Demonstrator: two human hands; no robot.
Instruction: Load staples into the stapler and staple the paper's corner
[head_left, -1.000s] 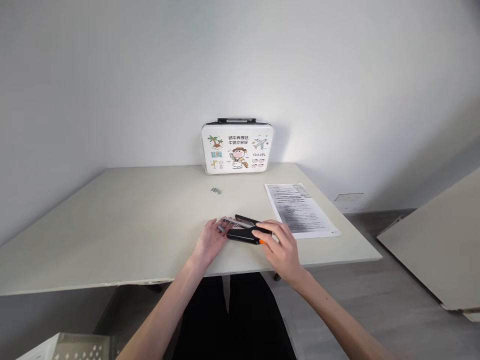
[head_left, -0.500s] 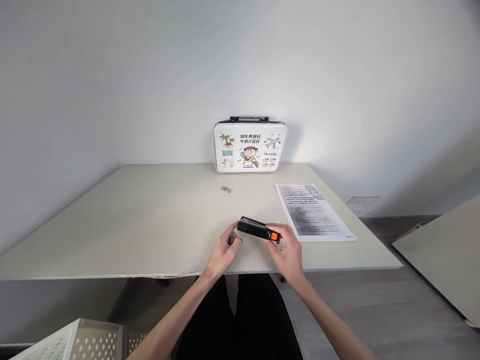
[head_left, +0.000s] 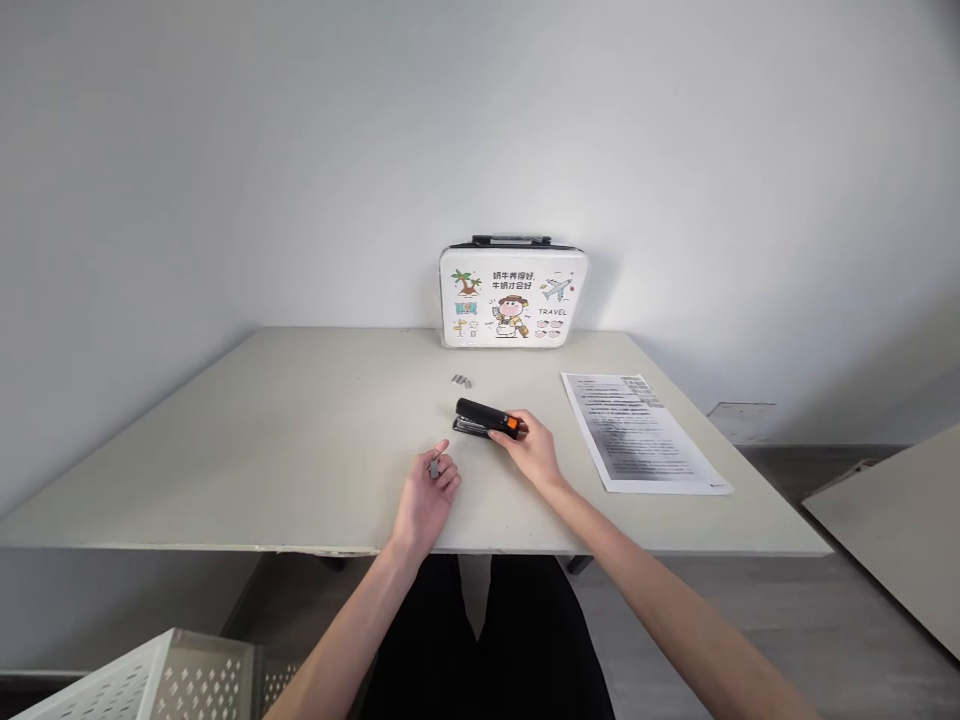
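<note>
My right hand (head_left: 534, 447) grips the orange-marked end of a black stapler (head_left: 480, 412), thumb on the near side and fingers behind. The stapler's jaws point left and part slightly. To its lower left, my left hand (head_left: 426, 500) is turned palm up with curled fingers, and a small grey strip of staples (head_left: 434, 468) lies in them. Beyond the stapler, several more staple strips (head_left: 462, 381) rest on the table. A printed sheet of paper (head_left: 637, 430) lies flat to the right of my right hand.
A white cartoon-printed case (head_left: 514, 300) with a black handle stands against the wall at the back of the pale table (head_left: 300, 430). Below the table's front edge at the left is a white perforated basket (head_left: 199, 675). A pale panel (head_left: 900, 530) is at the far right.
My right hand has moved the stapler forward and left, turning it over so its upper arm is on top. My left hand has come off the stapler and turned palm up, showing the staple strip.
</note>
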